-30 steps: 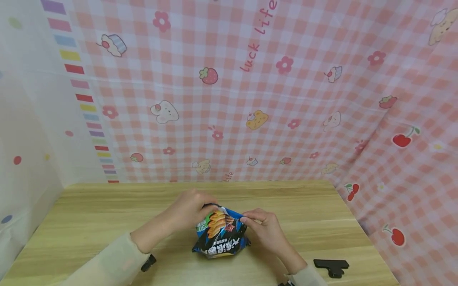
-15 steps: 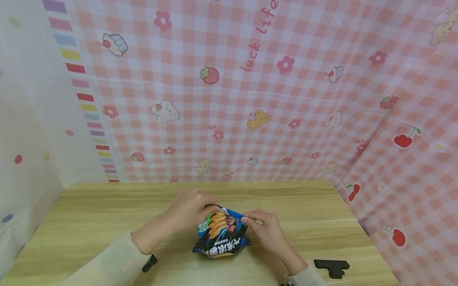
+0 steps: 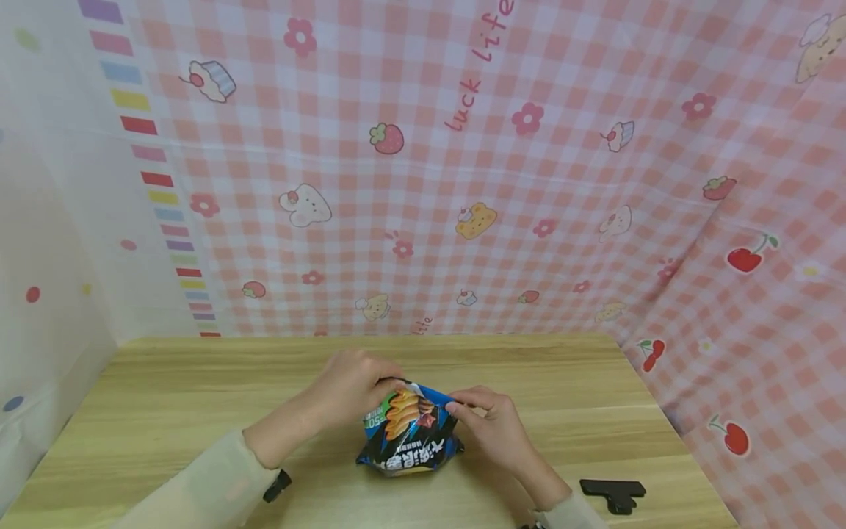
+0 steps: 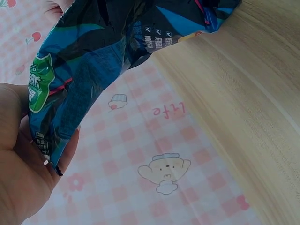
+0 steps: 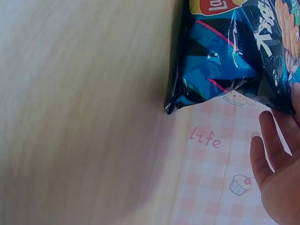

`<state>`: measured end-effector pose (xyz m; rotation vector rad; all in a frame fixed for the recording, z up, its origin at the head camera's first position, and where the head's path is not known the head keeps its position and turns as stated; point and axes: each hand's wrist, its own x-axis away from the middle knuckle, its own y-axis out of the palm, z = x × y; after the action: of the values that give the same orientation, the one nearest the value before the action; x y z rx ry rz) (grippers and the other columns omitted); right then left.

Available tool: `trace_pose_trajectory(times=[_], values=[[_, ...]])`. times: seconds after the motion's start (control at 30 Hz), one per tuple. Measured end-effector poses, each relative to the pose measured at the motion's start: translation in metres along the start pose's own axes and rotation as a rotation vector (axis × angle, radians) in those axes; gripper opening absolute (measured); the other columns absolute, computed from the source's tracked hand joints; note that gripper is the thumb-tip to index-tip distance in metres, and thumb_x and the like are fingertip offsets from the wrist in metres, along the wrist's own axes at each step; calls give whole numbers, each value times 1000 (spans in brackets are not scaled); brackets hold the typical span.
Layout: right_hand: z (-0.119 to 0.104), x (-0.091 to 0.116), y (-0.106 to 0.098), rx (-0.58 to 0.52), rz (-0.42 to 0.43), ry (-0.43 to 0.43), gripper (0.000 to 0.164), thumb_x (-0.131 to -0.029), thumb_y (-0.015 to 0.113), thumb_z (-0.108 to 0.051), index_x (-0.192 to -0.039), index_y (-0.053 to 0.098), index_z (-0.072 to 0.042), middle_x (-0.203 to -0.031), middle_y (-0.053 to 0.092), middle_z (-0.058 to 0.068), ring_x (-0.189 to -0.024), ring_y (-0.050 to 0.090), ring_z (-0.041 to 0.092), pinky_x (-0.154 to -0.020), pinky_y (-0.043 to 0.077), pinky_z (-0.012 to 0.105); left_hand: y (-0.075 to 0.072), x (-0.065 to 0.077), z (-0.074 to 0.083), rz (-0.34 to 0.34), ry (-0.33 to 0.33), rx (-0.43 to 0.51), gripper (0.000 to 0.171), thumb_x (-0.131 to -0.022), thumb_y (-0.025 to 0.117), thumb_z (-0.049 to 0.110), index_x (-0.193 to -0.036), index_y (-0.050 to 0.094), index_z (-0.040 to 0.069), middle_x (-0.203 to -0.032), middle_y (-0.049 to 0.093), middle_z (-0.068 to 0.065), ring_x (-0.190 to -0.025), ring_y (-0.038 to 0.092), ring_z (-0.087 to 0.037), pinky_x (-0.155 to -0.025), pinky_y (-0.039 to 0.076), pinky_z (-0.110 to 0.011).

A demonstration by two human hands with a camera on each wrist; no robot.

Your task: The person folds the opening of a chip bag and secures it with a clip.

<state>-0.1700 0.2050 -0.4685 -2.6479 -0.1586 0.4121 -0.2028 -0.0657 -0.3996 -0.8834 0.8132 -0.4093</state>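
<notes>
A black and blue chip bag (image 3: 413, 433) with a picture of ridged chips stands tilted on the table, its upper edge away from me. My left hand (image 3: 350, 386) pinches the upper left corner, and my right hand (image 3: 492, 426) pinches the upper right corner between thumb and forefinger. In the left wrist view the left hand (image 4: 28, 164) has the corner of the bag (image 4: 89, 65) between thumb and fingers. The right wrist view shows the bag (image 5: 220, 61), with the other fingers of the right hand (image 5: 281, 168) spread below its edge.
On the wooden table (image 3: 198, 375) a black bag clip (image 3: 613, 494) lies to the right of my right wrist. Pink checked cloth (image 3: 423, 184) hangs behind the table and along its right side.
</notes>
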Motion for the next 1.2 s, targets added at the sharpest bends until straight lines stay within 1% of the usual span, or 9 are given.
trace_pose_trajectory(times=[0.1, 0.27, 0.4, 0.6, 0.67, 0.77, 0.87, 1.0, 1.2], values=[[-2, 2, -4, 30, 10, -34, 11, -96, 78, -16, -105, 83, -17, -101, 77, -7, -98, 68, 14, -87, 54, 33, 0, 0, 0, 6, 13, -8, 7, -92, 82, 15, -97, 84, 10, -87, 79, 0, -59, 55, 6, -51, 40, -17], [-3, 6, -17, 79, 54, -87, 14, -95, 79, -15, -109, 82, -17, -104, 77, -9, -99, 69, 14, -87, 56, 38, -1, 0, 0, 8, 15, 4, 6, -92, 82, 13, -97, 84, 9, -85, 79, 0, -55, 47, 7, -48, 36, -16], [-2, 12, -30, 141, 82, -181, 20, -92, 81, -10, -112, 82, -14, -109, 78, -5, -103, 70, 17, -89, 57, 38, -1, -1, 1, 3, -3, 17, 6, -92, 81, 12, -97, 84, 9, -85, 79, 0, -55, 46, 7, -48, 37, -16], [1, 24, -50, 273, 121, -332, 32, -84, 86, -1, -114, 80, -9, -115, 78, 3, -109, 71, 23, -95, 52, 23, -2, -1, 1, -7, -10, 23, 6, -93, 81, 12, -98, 84, 9, -86, 79, 0, -54, 46, 6, -48, 36, -17], [2, 28, -57, 306, 129, -369, 36, -81, 88, 1, -115, 80, -8, -117, 77, 5, -110, 70, 23, -97, 48, 17, -2, -1, 1, -6, -7, 21, 6, -92, 81, 12, -98, 84, 9, -87, 79, 0, -55, 47, 7, -48, 36, -17], [5, 34, -67, 343, 137, -407, 43, -76, 89, 3, -117, 78, -6, -121, 76, 8, -113, 68, 23, -100, 43, 12, -2, -1, 0, -1, 0, 18, 7, -92, 82, 12, -98, 84, 9, -88, 80, -1, -57, 49, 7, -49, 37, -17], [8, 42, -78, 384, 139, -395, 49, -75, 90, 2, -122, 76, -6, -127, 73, 8, -119, 64, 17, -103, 38, 9, -2, -1, 0, 0, 2, 19, 7, -92, 82, 12, -98, 84, 9, -89, 80, -1, -57, 51, 7, -49, 38, -17], [10, 53, -91, 451, 130, -336, 57, -77, 91, -6, -130, 72, -7, -136, 69, 8, -128, 59, 12, -106, 31, 7, -2, 0, 0, -1, 0, 28, 8, -92, 82, 11, -99, 84, 8, -90, 80, -3, -55, 49, 7, -47, 37, -17], [14, 70, -111, 574, 111, -281, 71, -77, 94, -18, -141, 65, -14, -147, 61, 5, -131, 56, 19, -106, 26, 7, -1, 0, -1, 0, 5, 27, 8, -92, 82, 12, -99, 84, 8, -91, 80, -3, -55, 47, 7, -47, 36, -17]])
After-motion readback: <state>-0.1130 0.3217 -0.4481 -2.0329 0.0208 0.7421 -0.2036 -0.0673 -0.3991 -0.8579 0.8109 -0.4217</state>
